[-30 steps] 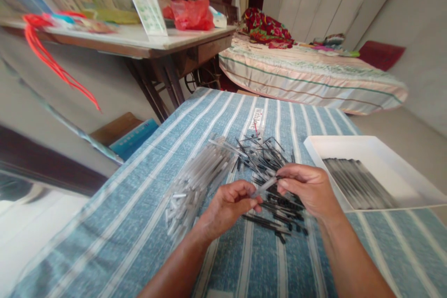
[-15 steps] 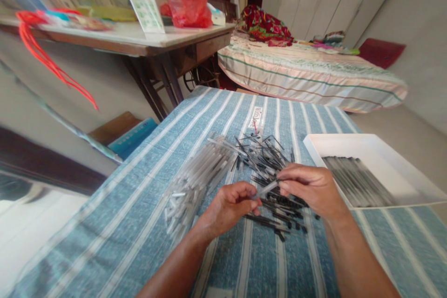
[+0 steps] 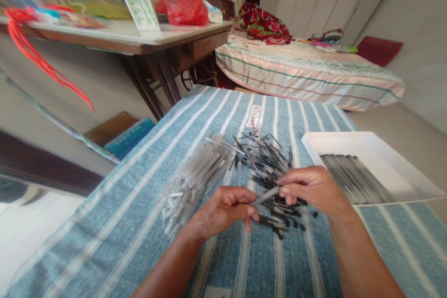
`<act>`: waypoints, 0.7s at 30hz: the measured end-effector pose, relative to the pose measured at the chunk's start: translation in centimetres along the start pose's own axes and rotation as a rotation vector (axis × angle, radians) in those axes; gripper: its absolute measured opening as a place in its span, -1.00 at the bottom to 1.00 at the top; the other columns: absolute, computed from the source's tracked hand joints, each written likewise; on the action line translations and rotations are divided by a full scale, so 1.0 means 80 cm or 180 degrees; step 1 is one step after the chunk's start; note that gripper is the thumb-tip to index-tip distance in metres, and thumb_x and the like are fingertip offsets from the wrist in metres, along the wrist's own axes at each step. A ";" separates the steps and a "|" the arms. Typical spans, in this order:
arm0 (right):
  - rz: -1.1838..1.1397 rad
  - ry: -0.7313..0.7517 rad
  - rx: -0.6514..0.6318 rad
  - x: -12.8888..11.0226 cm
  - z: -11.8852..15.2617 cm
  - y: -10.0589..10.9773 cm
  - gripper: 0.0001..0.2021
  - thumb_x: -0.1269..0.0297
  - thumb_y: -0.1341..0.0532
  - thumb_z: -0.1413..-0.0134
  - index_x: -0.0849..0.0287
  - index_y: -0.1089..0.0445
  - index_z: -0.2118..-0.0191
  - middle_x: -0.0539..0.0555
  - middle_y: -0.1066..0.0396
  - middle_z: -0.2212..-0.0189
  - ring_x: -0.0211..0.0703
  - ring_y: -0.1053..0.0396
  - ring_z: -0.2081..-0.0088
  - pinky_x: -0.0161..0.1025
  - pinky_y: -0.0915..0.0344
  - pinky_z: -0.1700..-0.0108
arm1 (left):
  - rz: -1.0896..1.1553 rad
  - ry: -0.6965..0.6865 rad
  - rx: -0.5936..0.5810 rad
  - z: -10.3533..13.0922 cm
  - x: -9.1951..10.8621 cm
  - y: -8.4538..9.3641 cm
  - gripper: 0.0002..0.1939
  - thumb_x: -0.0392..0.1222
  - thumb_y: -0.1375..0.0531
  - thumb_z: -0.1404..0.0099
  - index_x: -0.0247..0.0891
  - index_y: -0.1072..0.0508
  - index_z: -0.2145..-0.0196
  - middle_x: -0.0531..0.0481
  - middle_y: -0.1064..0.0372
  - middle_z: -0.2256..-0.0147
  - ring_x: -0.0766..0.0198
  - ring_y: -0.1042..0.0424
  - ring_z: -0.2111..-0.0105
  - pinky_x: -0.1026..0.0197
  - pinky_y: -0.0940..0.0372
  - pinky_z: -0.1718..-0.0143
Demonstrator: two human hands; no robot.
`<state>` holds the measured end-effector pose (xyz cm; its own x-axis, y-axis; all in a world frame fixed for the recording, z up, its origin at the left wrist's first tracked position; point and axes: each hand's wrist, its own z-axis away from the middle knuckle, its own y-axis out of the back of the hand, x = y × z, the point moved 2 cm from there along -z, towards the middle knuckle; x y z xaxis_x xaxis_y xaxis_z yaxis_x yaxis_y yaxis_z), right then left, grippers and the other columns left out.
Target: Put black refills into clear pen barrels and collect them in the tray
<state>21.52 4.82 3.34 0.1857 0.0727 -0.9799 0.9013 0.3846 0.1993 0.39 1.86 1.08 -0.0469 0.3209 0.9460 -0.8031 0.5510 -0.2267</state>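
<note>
Between my two hands stretches a clear plastic tube [image 3: 266, 195], slim like a pen barrel. My left hand [image 3: 228, 209] pinches its lower left end. At the upper right end, the fingertips of my right hand [image 3: 309, 188] are closed on it. Below and behind the hands lies a loose heap of thin black sticks [image 3: 261, 153], some with small black caps. A pile of similar clear tubes [image 3: 200, 167] is to the left, several with their open ends facing me. Both hands hover over the near part of the black heap.
To the right stands a white box [image 3: 377, 149] with a row of dark-tipped tubes [image 3: 352, 177] inside. A blue striped cloth [image 3: 139, 223] covers the table. Behind it are a side table [image 3: 174, 37] with a red plastic bag [image 3: 186, 8] and a bed [image 3: 307, 67].
The tube now shows at greater length between my hands, which have moved slightly apart. The whole view has shifted a little.
</note>
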 end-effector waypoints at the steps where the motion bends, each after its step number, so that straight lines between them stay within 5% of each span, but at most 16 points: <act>1: -0.0002 -0.0026 -0.0025 0.001 0.000 0.000 -0.82 0.22 -0.32 0.12 0.25 -0.50 0.41 0.05 -0.46 0.61 -0.29 -0.36 0.64 -0.38 -0.32 0.58 | 0.0004 0.0007 -0.0023 0.000 0.000 0.000 -0.77 -0.14 -0.24 -0.12 -0.41 -0.46 0.35 -0.05 -0.44 0.45 0.38 -0.38 0.59 0.33 -0.21 0.51; 12: 0.1026 -0.0072 -0.0110 0.001 -0.010 -0.005 -0.57 0.06 -0.09 -0.13 0.25 -0.36 0.62 -0.01 -0.31 0.76 -0.33 -0.28 0.69 -0.41 -0.16 0.61 | -0.0230 0.0011 0.0261 -0.003 -0.006 0.000 -0.84 -0.21 -0.21 -0.12 -0.39 -0.44 0.38 -0.01 -0.42 0.48 0.37 -0.37 0.57 0.33 -0.21 0.50; 17: 0.0730 0.0051 -0.0094 0.004 -0.009 -0.002 -0.76 0.13 -0.19 -0.06 0.24 -0.42 0.36 -0.01 -0.40 0.60 -0.29 -0.35 0.58 -0.39 -0.24 0.51 | -0.0366 -0.0018 0.0333 -0.003 -0.007 0.001 -0.85 -0.21 -0.19 -0.15 -0.39 -0.43 0.39 -0.02 -0.42 0.48 0.37 -0.37 0.56 0.32 -0.21 0.49; 21: 0.0771 0.0068 -0.0146 0.002 -0.009 -0.007 -0.79 0.19 -0.20 -0.04 0.23 -0.39 0.45 -0.02 -0.39 0.60 -0.32 -0.34 0.60 -0.41 -0.22 0.53 | -0.0434 0.0019 0.0305 -0.004 -0.008 0.002 -0.85 -0.21 -0.19 -0.15 -0.38 -0.44 0.39 -0.01 -0.41 0.49 0.37 -0.37 0.56 0.32 -0.21 0.49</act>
<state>20.77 5.25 3.09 0.3855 0.1870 -0.9035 0.8126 0.3950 0.4285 0.51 1.99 0.38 0.0697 0.2527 0.9650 -0.8548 0.5139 -0.0728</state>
